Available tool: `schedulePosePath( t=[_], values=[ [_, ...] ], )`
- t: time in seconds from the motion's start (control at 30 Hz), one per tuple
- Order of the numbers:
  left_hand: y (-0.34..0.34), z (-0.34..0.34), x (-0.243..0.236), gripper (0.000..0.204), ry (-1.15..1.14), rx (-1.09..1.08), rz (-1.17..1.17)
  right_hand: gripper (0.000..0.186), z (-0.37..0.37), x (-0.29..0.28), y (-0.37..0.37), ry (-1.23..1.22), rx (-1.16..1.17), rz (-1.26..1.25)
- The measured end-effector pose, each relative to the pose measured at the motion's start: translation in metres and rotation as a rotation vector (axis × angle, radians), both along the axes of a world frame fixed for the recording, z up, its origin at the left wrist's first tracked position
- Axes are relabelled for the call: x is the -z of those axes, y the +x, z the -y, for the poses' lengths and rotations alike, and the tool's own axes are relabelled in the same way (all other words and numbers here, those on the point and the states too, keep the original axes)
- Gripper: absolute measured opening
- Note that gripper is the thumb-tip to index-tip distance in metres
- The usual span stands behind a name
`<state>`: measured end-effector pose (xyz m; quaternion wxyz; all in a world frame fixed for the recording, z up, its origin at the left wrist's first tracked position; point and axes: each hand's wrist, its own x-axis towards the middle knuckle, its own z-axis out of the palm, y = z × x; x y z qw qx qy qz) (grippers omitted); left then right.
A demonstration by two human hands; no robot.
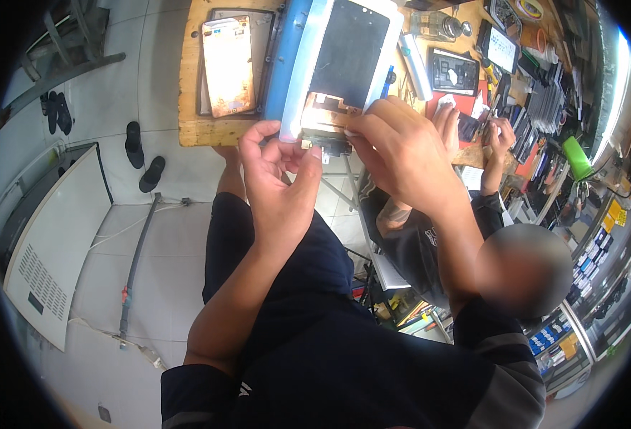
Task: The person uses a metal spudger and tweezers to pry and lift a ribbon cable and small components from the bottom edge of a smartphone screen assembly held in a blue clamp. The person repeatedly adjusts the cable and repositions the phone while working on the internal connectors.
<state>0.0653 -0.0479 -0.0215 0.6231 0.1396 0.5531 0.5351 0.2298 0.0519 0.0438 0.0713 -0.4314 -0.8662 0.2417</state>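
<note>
A dark flat screen panel (349, 53) lies on a white-and-blue plate at the wooden bench's edge. At its near end is a copper-coloured part (327, 111) with a small ribbon connector strip (333, 143) hanging off it. My left hand (281, 175) is closed, its thumb against the left corner of this near end, fingers curled beneath. Bent fingers of my right hand (401, 146) pinch the right edge of the same end; their tips are partly hidden. Left of the plate, a bright copper-toned phone-sized panel (228, 68) rests on a dark tray (265, 32).
A co-worker (422, 243) sits close on my right, hands over a phone part on a red mat (440, 107). A silver tube (417, 68), a glass jar (437, 26) and a tablet-like device (452, 71) crowd the bench. Slippers (144, 157) and a white panel (58, 250) are on the floor.
</note>
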Motion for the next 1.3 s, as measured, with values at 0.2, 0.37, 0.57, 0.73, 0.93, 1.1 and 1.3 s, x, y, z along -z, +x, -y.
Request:
schedulePosePath(
  t=[0.2, 0.37, 0.57, 0.73, 0.93, 1.1, 1.3],
  values=[
    [0.0, 0.002, 0.004, 0.058, 0.031, 0.001, -0.021, 0.022, -0.013, 0.016, -0.027, -0.004, -0.128, -0.108],
    [0.001, 0.003, 0.005, 0.058, 0.036, -0.017, -0.004, 0.015, -0.01, 0.017, -0.023, -0.002, -0.131, -0.055],
    [-0.002, 0.003, 0.004, 0.053, 0.027, 0.073, -0.078, 0.01, -0.011, -0.012, 0.01, 0.004, -0.117, 0.16],
    [0.001, 0.002, 0.0, 0.057, 0.0, -0.005, -0.008, 0.021, -0.015, -0.009, -0.008, -0.001, -0.09, -0.066],
    [-0.002, 0.001, -0.002, 0.056, 0.006, 0.009, -0.016, 0.019, -0.013, 0.017, -0.019, 0.001, -0.147, -0.127],
    [0.0, 0.0, -0.004, 0.055, -0.009, 0.001, -0.005, 0.016, -0.02, -0.018, 0.014, -0.031, -0.153, 0.188],
    [-0.001, -0.001, -0.006, 0.054, 0.001, -0.014, 0.001, 0.012, -0.015, 0.007, -0.023, 0.043, -0.147, -0.146]
  ],
)
